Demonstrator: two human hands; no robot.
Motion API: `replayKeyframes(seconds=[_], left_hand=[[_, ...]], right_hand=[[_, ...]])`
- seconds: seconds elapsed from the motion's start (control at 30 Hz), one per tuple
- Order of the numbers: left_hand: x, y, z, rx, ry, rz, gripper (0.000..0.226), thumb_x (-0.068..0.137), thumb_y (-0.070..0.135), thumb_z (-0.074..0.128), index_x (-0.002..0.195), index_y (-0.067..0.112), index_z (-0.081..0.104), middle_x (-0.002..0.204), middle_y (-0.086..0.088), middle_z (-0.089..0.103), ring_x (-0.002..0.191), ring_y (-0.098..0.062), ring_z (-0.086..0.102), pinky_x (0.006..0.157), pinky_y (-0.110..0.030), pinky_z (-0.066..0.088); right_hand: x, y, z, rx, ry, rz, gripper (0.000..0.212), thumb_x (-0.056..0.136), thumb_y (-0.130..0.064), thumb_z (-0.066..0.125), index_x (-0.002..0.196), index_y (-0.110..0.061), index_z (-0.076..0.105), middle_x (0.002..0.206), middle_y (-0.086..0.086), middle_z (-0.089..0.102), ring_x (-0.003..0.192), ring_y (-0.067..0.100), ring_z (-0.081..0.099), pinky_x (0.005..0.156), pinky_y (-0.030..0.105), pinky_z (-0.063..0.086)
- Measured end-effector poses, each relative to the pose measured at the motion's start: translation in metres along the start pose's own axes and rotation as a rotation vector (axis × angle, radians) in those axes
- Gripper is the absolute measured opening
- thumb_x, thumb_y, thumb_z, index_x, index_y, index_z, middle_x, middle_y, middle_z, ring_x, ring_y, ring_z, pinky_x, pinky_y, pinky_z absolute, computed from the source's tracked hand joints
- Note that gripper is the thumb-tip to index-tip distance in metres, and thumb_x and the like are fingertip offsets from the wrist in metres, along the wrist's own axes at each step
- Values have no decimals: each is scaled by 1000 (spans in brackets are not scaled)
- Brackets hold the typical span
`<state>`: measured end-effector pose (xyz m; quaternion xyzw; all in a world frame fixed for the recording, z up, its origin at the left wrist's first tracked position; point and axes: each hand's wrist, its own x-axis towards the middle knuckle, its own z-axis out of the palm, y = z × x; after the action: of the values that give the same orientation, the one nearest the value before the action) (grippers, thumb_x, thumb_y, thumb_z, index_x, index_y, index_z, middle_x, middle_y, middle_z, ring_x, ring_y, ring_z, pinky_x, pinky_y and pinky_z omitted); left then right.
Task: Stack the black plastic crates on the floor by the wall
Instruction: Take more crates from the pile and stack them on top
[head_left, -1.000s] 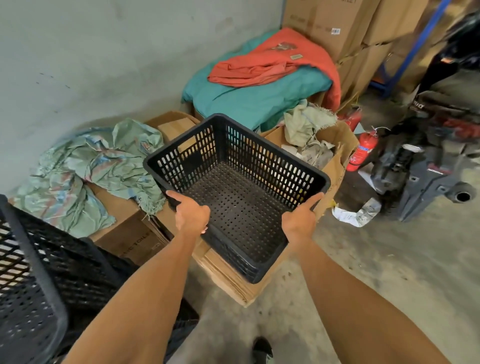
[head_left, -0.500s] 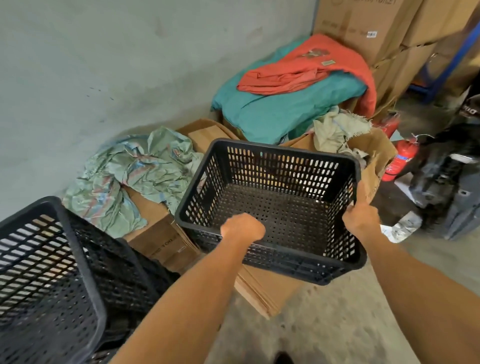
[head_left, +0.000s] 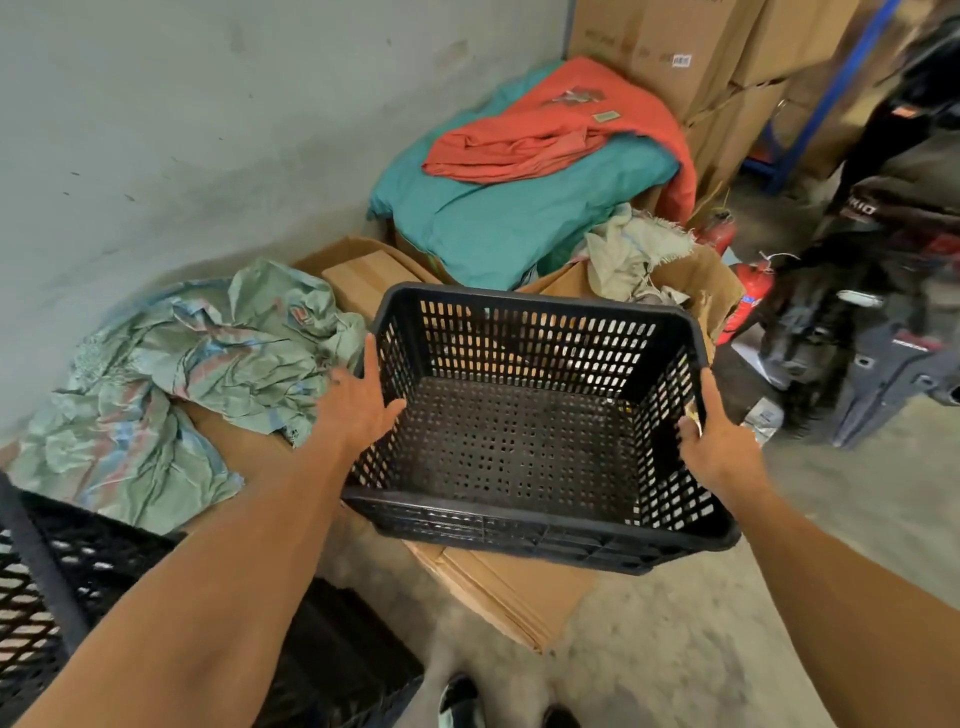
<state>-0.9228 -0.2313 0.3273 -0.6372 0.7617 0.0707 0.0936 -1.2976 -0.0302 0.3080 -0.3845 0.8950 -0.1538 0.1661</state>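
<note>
A: Grip — the black crate (head_left: 524, 441) is being held by both short sides. The left hand (head_left: 358, 410) is being pressed against the left wall, thumb hooked over the rim and inside, fingers spread on the outside. The right hand (head_left: 719, 447) is being wrapped round the right rim, thumb up along the edge.

B: And the crate's position?

A: It is being carried clear of the floor, upright and open side up, empty, over the flattened cardboard (head_left: 509, 587) and the brown boxes by the wall (head_left: 182, 130). Whether its far edge is being rested on a box cannot be told.

B: Is a stack being built anywhere?

A: A second black crate (head_left: 47, 587) is being seen at the lower left edge, near the person's feet, with more black plastic beneath or beside it; how many are nested there cannot be told.

B: So progress is being judged how?

A: As partway. One crate is in hand and not yet set down; at least one other is lying at the left. The carried crate is likely being brought across to that one, then lowered onto it.

B: Anything in the way?

A: Crumpled green sacking (head_left: 171, 374) is lying on the boxes between crate and wall, and a red fire extinguisher (head_left: 748, 296) is lying just beyond the right corner.
</note>
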Motion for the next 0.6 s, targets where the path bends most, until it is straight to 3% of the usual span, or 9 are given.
replayKeyframes(seconds=[0.1, 0.17, 0.3, 0.6], left_hand=[[13, -14, 14, -33, 88, 76, 96, 98, 44, 55, 157, 19, -17, 105, -26, 63, 79, -35, 62, 68, -44, 49], [16, -16, 22, -43, 151, 76, 92, 98, 31, 57, 158, 21, -11, 82, -19, 60, 61, -29, 51, 56, -39, 43], [20, -20, 28, -59, 136, 86, 93, 96, 23, 57, 158, 24, -12, 70, -14, 54, 54, -29, 50, 51, -39, 41], [10, -26, 27, -129, 143, 114, 88, 98, 19, 55, 159, 22, -8, 58, -5, 41, 47, -19, 40, 49, -34, 33]], right_hand=[[10, 2, 12, -50, 69, -6, 68, 104, -25, 41, 160, -30, 3, 97, 32, 69, 84, 48, 63, 67, 43, 40], [14, 4, 17, -66, 90, -2, 70, 103, -21, 43, 160, -31, 4, 95, 32, 69, 81, 49, 63, 68, 45, 45], [14, 3, 19, -86, 97, 8, 85, 94, -8, 51, 159, -33, 4, 87, 31, 68, 74, 46, 61, 65, 45, 46], [0, -3, 21, -169, 139, 97, 56, 106, -43, 24, 155, -45, -1, 83, 24, 65, 71, 38, 60, 67, 45, 45]])
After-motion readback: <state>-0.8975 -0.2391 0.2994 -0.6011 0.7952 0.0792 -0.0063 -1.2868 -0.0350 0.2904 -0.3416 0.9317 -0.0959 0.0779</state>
